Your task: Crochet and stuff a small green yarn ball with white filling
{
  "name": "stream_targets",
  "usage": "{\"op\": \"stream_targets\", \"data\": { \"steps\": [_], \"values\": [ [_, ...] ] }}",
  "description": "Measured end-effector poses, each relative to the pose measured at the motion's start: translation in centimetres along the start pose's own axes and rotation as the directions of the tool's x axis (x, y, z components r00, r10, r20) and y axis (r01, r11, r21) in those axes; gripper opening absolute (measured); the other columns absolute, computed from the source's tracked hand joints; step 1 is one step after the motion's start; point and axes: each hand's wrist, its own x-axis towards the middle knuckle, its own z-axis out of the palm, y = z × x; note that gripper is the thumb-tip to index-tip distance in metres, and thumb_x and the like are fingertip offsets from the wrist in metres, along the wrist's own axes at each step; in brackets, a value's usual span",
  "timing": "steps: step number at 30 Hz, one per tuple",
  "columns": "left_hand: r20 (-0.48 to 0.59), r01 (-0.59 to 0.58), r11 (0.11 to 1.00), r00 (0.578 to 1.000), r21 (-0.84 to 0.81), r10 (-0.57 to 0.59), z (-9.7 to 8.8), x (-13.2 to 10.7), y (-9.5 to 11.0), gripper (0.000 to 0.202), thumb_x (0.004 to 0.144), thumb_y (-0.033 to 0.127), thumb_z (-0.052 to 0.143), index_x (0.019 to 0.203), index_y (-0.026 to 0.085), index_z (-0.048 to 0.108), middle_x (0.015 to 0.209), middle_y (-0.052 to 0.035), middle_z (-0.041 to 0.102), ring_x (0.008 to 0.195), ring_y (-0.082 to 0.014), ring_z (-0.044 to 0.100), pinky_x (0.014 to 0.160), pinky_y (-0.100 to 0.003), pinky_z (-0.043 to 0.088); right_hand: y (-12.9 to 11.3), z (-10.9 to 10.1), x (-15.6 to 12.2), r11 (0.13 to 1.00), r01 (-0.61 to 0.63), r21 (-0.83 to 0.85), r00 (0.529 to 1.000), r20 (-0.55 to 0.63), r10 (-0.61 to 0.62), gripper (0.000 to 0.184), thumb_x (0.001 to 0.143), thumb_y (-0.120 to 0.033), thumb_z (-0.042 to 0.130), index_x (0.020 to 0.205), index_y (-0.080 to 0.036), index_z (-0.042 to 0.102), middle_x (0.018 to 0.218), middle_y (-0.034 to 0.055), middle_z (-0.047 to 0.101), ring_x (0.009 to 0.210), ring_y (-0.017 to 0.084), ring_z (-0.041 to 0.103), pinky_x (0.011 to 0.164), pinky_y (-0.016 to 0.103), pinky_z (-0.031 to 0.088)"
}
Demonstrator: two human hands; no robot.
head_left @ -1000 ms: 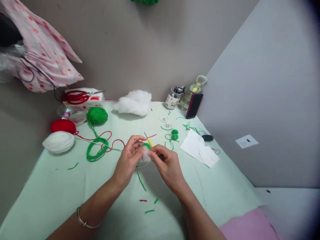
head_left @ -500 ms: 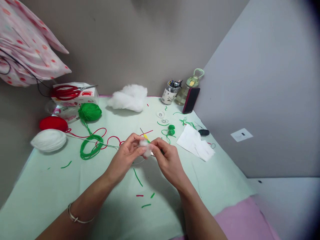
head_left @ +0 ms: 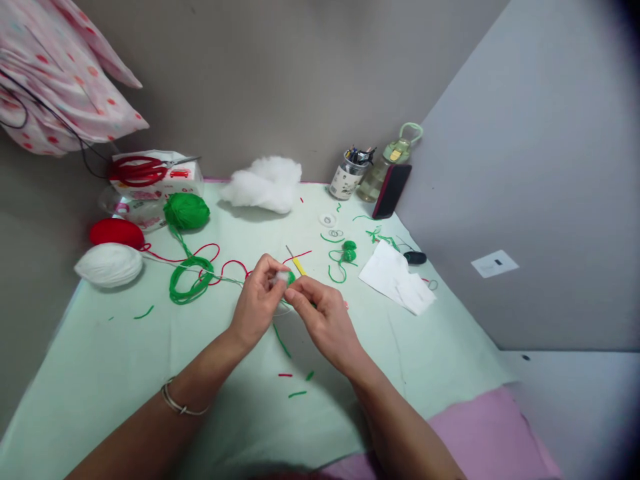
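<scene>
My left hand (head_left: 257,300) is closed, its thumb and fingers pinching a tuft of white stuffing (head_left: 281,276). Against the tuft shows a small green crocheted piece (head_left: 292,277), mostly covered by fingers. My right hand (head_left: 323,313) meets the left from the other side, thumb and index finger pressed together at the green piece. Just beyond the fingertips lies a crochet hook with a yellow handle (head_left: 299,266). Two small green crocheted balls (head_left: 349,252) with a yarn tail rest farther back on the right.
At left are green yarn (head_left: 187,211), red yarn (head_left: 117,233), white yarn (head_left: 109,265) and red-handled scissors (head_left: 139,171) on a packet. More stuffing (head_left: 265,185) lies at the back. A pen cup (head_left: 345,180), bottle (head_left: 373,180), phone (head_left: 393,192) and white paper (head_left: 397,277) are right.
The white tuft has drawn in between my left fingers and shows less. My right fingertips have shifted lower against the green piece. The view has shifted slightly.
</scene>
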Motion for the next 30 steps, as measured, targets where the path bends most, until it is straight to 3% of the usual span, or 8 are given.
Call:
{"op": "stream_targets", "data": {
  "steps": [4, 6, 10, 13, 16, 19, 23, 30],
  "values": [
    [0.027, 0.065, 0.993, 0.998, -0.102, -0.062, -0.4, 0.0, 0.1, 0.011, 0.087, 0.025, 0.066, 0.086, 0.022, 0.055, 0.074, 0.0044, 0.061, 0.065, -0.0137, 0.056, 0.066, -0.026, 0.043, 0.3, -0.9, 0.4, 0.988, 0.154, -0.025, 0.984, -0.091, -0.156, 0.021, 0.093, -0.034, 0.066, 0.076, -0.023, 0.068, 0.083, 0.0032, 0.065, 0.083, 0.018, 0.057, 0.072, 0.03, 0.044],
    [0.046, 0.082, 0.988, 0.996, -0.129, -0.077, -0.4, 0.0, 0.2, 0.013, 0.086, 0.023, 0.066, 0.083, 0.022, 0.054, 0.072, 0.0052, 0.06, 0.064, -0.0129, 0.056, 0.064, -0.025, 0.042, 0.2, -1.5, 0.5, 0.975, 0.21, 0.072, 0.975, -0.092, -0.203, 0.021, 0.09, -0.033, 0.068, 0.072, -0.023, 0.067, 0.098, 0.0067, 0.07, 0.099, 0.022, 0.062, 0.079, 0.034, 0.049],
    [0.067, 0.116, 0.989, 0.992, -0.093, -0.11, -0.5, 0.0, 0.3, 0.015, 0.085, 0.022, 0.066, 0.077, 0.022, 0.053, 0.067, 0.0058, 0.056, 0.06, -0.0114, 0.051, 0.059, -0.025, 0.037, 0.1, -1.9, 0.4, 0.943, 0.11, 0.315, 0.994, -0.009, -0.113, 0.021, 0.092, -0.038, 0.062, 0.078, -0.023, 0.056, 0.104, 0.0056, 0.07, 0.067, 0.014, 0.061, 0.062, 0.031, 0.051],
    [0.052, 0.158, 0.976, 0.987, -0.146, -0.152, -0.5, 0.0, 0.3, 0.013, 0.082, 0.019, 0.064, 0.077, 0.022, 0.053, 0.066, 0.006, 0.055, 0.058, -0.011, 0.048, 0.057, -0.025, 0.035, 0.3, -1.7, 0.6, 0.987, 0.103, 0.12, 0.991, -0.096, -0.092, 0.015, 0.09, -0.032, 0.065, 0.101, -0.025, 0.057, 0.111, 0.0028, 0.068, 0.06, 0.009, 0.05, 0.059, 0.027, 0.044],
    [0.051, 0.179, 0.958, 0.984, -0.224, -0.172, -0.3, 0.0, 0.5, 0.015, 0.079, 0.017, 0.065, 0.075, 0.021, 0.051, 0.067, 0.0061, 0.055, 0.058, -0.0103, 0.046, 0.056, -0.024, 0.036, 0.9, -1.4, 0.8, 0.981, 0.132, -0.142, 0.988, -0.065, -0.143, 0.008, 0.092, -0.028, 0.064, 0.096, -0.024, 0.059, 0.092, -0.0006, 0.065, 0.07, 0.012, 0.05, 0.065, 0.027, 0.04],
    [0.078, 0.199, 0.945, 0.98, -0.259, -0.185, 0.1, -0.2, 0.6, 0.016, 0.079, 0.017, 0.066, 0.076, 0.021, 0.05, 0.07, 0.0058, 0.057, 0.06, -0.0101, 0.049, 0.059, -0.024, 0.04, 1.4, -1.2, 1.0, 0.963, 0.127, -0.239, 0.99, -0.032, -0.138, 0.017, 0.096, -0.03, 0.061, 0.081, -0.022, 0.058, 0.076, -0.002, 0.056, 0.07, 0.013, 0.048, 0.066, 0.027, 0.037],
    [0.147, 0.242, 0.93, 0.967, -0.276, -0.208, 0.3, -0.4, 0.8, 0.015, 0.082, 0.02, 0.065, 0.079, 0.022, 0.051, 0.075, 0.0047, 0.059, 0.066, -0.0115, 0.053, 0.064, -0.025, 0.045, 1.3, -1.1, 1.0, 0.982, 0.076, -0.171, 0.994, -0.063, -0.088, 0.021, 0.093, -0.028, 0.061, 0.073, -0.021, 0.06, 0.067, -0.004, 0.054, 0.062, 0.012, 0.043, 0.061, 0.027, 0.032],
    [0.335, 0.203, 0.957, 0.934, -0.207, -0.126, -0.6, -0.1, 1.2, 0.022, 0.092, 0.036, 0.07, 0.09, 0.022, 0.053, 0.081, 0.0034, 0.061, 0.078, -0.014, 0.059, 0.078, -0.028, 0.047, 0.5, -1.3, 0.9, 0.997, -0.034, -0.067, 0.989, -0.148, 0.024, 0.024, 0.084, -0.028, 0.065, 0.062, -0.02, 0.06, 0.054, -0.0068, 0.042, 0.055, 0.01, 0.032, 0.055, 0.027, 0.025]
  ]
}}
